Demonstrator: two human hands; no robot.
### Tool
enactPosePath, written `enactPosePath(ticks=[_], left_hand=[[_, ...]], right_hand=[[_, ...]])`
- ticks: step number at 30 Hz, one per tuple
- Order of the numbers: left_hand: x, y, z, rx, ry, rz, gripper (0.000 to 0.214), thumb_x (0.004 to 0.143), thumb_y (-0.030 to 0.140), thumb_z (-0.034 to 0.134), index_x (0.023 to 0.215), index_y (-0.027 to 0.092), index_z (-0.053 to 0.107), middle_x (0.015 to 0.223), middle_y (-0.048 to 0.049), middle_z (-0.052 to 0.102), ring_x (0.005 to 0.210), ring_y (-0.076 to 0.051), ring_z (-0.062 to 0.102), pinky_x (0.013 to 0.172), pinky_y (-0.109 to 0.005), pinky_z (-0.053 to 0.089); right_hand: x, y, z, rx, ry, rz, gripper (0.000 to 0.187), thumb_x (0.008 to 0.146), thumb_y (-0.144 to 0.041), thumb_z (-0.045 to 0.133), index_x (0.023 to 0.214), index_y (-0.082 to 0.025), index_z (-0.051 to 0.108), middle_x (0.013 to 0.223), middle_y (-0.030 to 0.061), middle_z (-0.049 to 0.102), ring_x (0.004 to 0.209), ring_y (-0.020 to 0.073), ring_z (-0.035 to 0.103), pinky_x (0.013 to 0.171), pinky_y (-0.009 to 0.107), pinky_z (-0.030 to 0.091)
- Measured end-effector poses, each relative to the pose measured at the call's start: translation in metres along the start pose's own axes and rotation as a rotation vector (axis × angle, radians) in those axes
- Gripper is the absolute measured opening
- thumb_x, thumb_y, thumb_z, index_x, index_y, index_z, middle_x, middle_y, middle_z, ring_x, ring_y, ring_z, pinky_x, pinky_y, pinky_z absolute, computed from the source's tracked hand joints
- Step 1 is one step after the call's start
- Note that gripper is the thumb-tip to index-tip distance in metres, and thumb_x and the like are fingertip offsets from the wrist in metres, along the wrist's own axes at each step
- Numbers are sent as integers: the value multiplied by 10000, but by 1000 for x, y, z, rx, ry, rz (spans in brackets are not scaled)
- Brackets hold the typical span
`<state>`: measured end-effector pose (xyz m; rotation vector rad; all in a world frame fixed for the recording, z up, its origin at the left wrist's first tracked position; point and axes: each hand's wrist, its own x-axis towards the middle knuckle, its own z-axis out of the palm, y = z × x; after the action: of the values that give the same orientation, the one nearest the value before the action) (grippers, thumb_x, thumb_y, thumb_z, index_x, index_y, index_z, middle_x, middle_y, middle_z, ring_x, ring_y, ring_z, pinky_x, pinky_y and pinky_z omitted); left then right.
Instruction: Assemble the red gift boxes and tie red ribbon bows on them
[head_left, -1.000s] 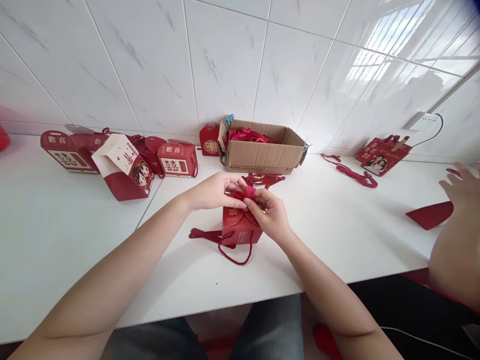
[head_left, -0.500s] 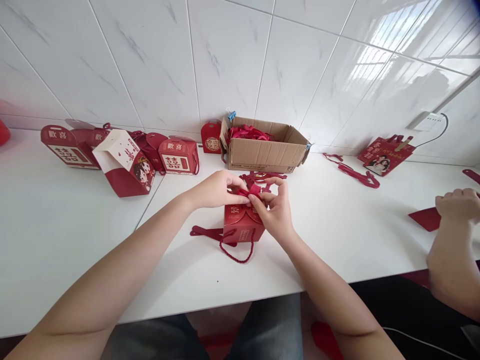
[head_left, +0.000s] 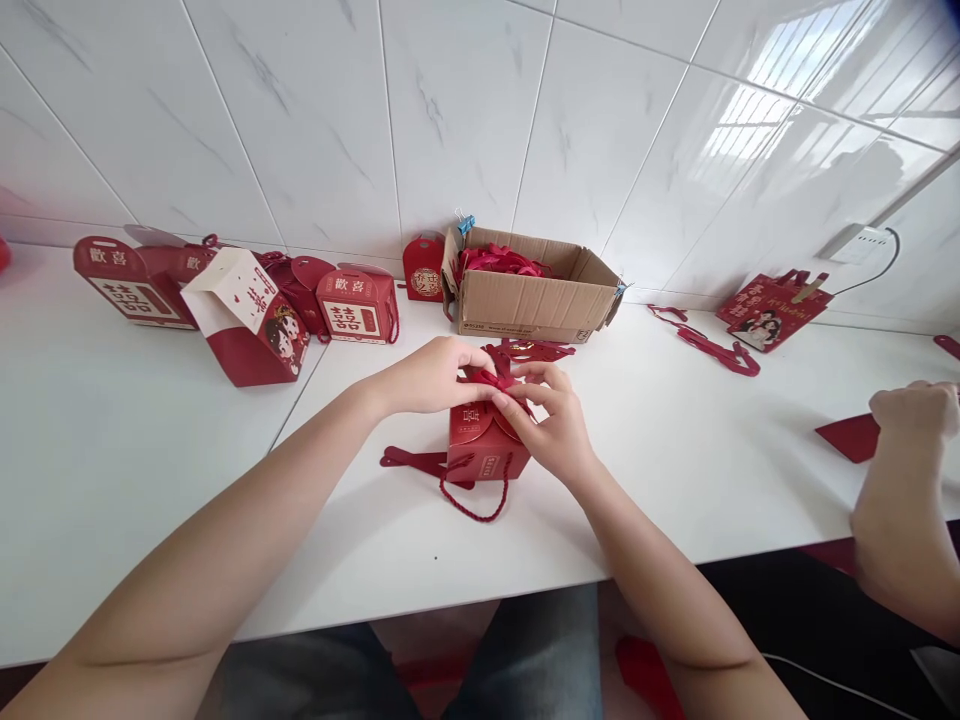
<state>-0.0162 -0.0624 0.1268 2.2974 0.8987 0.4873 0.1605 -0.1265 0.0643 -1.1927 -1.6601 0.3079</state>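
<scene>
A small red gift box [head_left: 487,448] with gold characters and a twisted rope handle [head_left: 480,516] stands in front of me on the white table. Red ribbon [head_left: 491,378] gathers at its top, partly hidden by my fingers. My left hand [head_left: 439,375] comes in from the left, thumb and fingers closed on the ribbon. From the right, my right hand [head_left: 551,415] pinches the same ribbon close to the left fingertips. Beside the box's left base lies a flat dark red strip [head_left: 412,460]. Behind it rest more red strips [head_left: 532,351] with gold marks.
An open cardboard box [head_left: 525,308] of red ribbons stands against the tiled wall. Several finished-looking boxes [head_left: 354,308] line the back left, with a white-topped one [head_left: 247,320] among them. At right are loose ribbon [head_left: 712,348], a red bag [head_left: 772,312] and another person's hand [head_left: 915,410].
Both hands stay at the top of the gift box. The ribbon loop that stood up between my fingers now sits lower, and my right fingers have drawn closer over it.
</scene>
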Motion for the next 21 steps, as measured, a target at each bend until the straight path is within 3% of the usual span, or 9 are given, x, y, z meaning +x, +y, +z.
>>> enactPosePath(ticks=[5, 8, 11, 14, 17, 21], left_hand=[[-1, -4, -2, -31, -25, -1, 235, 810, 402, 629, 894, 207, 729, 881, -19, 731, 801, -179, 642, 686, -261, 451], [0, -5, -1, -75, -29, -4, 222, 809, 392, 637, 894, 207, 726, 890, -17, 732, 800, -171, 642, 691, -260, 455], [4, -7, 4, -110, 2, 27, 201, 803, 372, 643, 861, 193, 714, 881, -22, 721, 810, -166, 636, 710, -263, 465], [6, -8, 9, -137, 112, 52, 196, 800, 364, 643, 869, 186, 690, 888, -25, 704, 828, -159, 625, 740, -268, 477], [3, -7, 4, -92, 201, -58, 256, 780, 416, 657, 865, 174, 645, 832, -26, 678, 758, -155, 608, 687, -274, 475], [-5, 2, -5, 12, -89, -144, 273, 755, 447, 668, 794, 178, 638, 778, -13, 665, 688, -148, 586, 606, -259, 435]], right_hand=[[2, 1, -3, 158, -94, 183, 120, 763, -373, 726, 779, -256, 747, 1286, 67, 586, 1259, 281, 476, 1051, 492, 393], [4, -1, -6, 354, -211, 321, 198, 796, -426, 685, 780, -240, 752, 1381, 67, 529, 1309, 276, 465, 1066, 462, 395], [5, -2, -7, 457, -290, 359, 317, 830, -492, 631, 726, -214, 741, 1455, 59, 464, 1347, 282, 433, 1082, 445, 381], [5, -2, -4, 490, -260, 354, 343, 845, -512, 607, 739, -216, 745, 1458, 52, 460, 1386, 277, 382, 1102, 431, 353], [4, -2, -1, 500, -200, 365, 335, 837, -519, 616, 752, -224, 751, 1388, 70, 521, 1385, 275, 383, 1097, 430, 355], [2, -4, 0, 405, -187, 365, 368, 831, -550, 605, 725, -224, 741, 1370, 78, 534, 1394, 286, 362, 1128, 466, 313]])
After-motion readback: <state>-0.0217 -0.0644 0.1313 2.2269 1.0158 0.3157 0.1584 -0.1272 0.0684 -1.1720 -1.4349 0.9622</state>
